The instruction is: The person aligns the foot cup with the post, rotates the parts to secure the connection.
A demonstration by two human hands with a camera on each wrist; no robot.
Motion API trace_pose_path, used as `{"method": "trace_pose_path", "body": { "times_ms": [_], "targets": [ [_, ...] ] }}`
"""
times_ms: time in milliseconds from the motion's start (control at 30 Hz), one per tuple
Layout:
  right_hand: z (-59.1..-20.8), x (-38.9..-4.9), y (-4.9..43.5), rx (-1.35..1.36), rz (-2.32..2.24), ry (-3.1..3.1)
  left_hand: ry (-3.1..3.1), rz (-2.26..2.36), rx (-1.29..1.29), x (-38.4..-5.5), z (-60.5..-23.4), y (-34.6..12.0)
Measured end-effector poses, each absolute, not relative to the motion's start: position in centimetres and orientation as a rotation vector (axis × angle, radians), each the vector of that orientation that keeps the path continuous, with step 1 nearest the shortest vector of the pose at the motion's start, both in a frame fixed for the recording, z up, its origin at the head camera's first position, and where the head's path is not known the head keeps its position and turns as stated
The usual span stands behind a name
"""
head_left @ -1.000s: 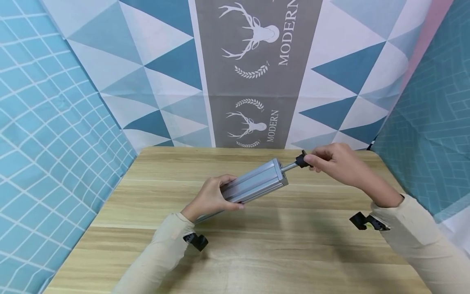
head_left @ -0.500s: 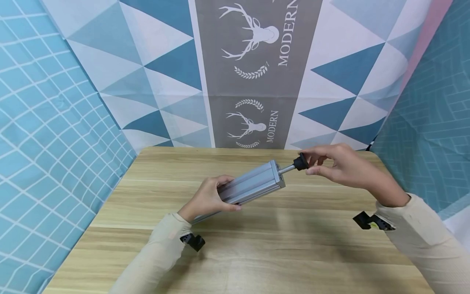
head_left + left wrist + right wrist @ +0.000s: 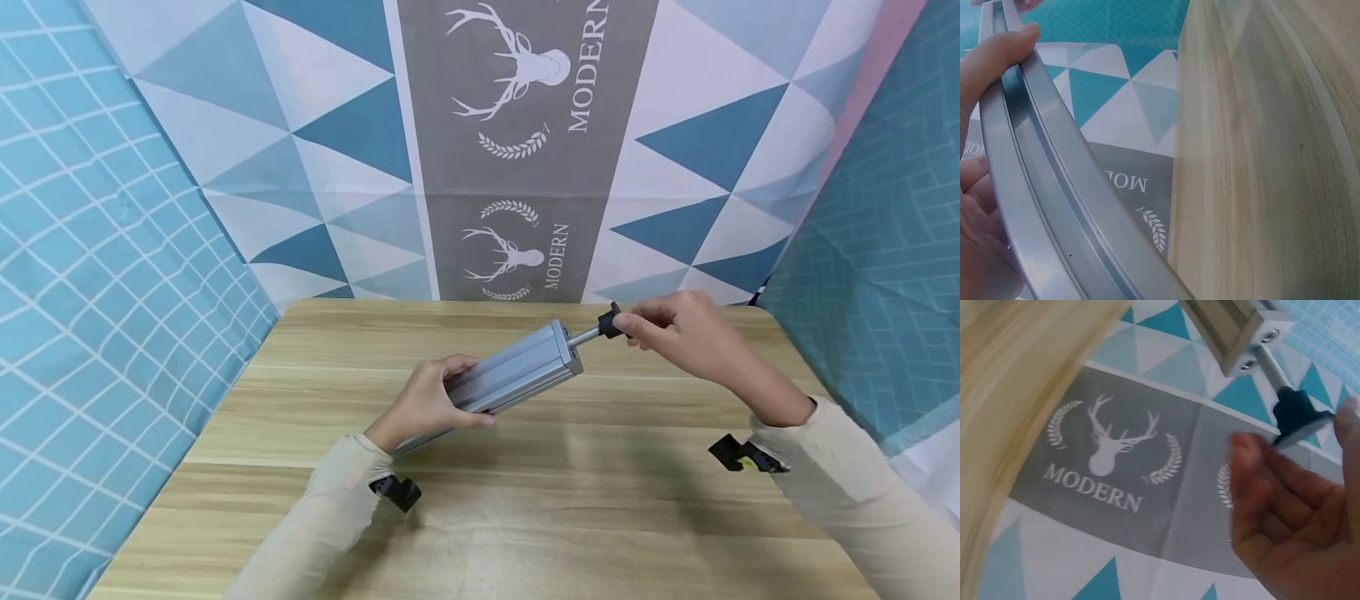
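Left hand: wrapped around the aluminium profile [image 3: 513, 371], its thumb laid along the near side and its fingers over the far side; the left hand [image 3: 431, 400] is placed left of centre.
Right hand: brought to the black foot [image 3: 610, 322], which is pinched between thumb and fingers; the right hand [image 3: 686, 337] is seen at the right, towards the far edge, and is slightly blurred in the right wrist view.
Wall cloths: the far side is covered by a patterned cloth [image 3: 510, 179] with blue, grey and white triangles and a grey band printed with deer heads and "MODERN"; a blue grid cloth [image 3: 90, 250] is hung at the left and a teal cloth [image 3: 885, 208] at the right.
Tabletop: a wood-grain tabletop [image 3: 480, 525] is spread beneath both hands.
Sleeves: both forearms are covered by cream sleeves [image 3: 322, 517].
Profile: silver, grooved lengthwise, slanted from near left to far right; its far right end is held above the tabletop, while contact at the near end cannot be told.
Wrist mounts: a small black mount [image 3: 397, 492] is fixed at each cuff.
Rod: a metal rod [image 3: 583, 337] is set between the profile's far right end and the foot.
Screws: two screws [image 3: 1270, 335] are seen in the end face.
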State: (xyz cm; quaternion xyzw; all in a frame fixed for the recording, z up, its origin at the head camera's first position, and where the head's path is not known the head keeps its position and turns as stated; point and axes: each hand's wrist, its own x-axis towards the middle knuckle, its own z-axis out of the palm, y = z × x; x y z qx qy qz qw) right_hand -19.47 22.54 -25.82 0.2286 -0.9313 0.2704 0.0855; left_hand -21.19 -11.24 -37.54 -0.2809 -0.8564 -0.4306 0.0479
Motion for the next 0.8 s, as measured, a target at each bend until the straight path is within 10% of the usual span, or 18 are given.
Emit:
{"method": "trace_pose_path", "body": {
  "times_ms": [333, 800],
  "targets": [
    [-25.4, -19.7, 23.4, 1.135, 0.709, -2.639, -2.622, -1.324, -0.863, -21.2, -37.4, -11.7],
    [-26.2, -19.9, 23.0, 0.995, 0.839, -2.8, -2.633, -1.295, -0.887, -21.0, -37.7, -12.0]
  ]
}}
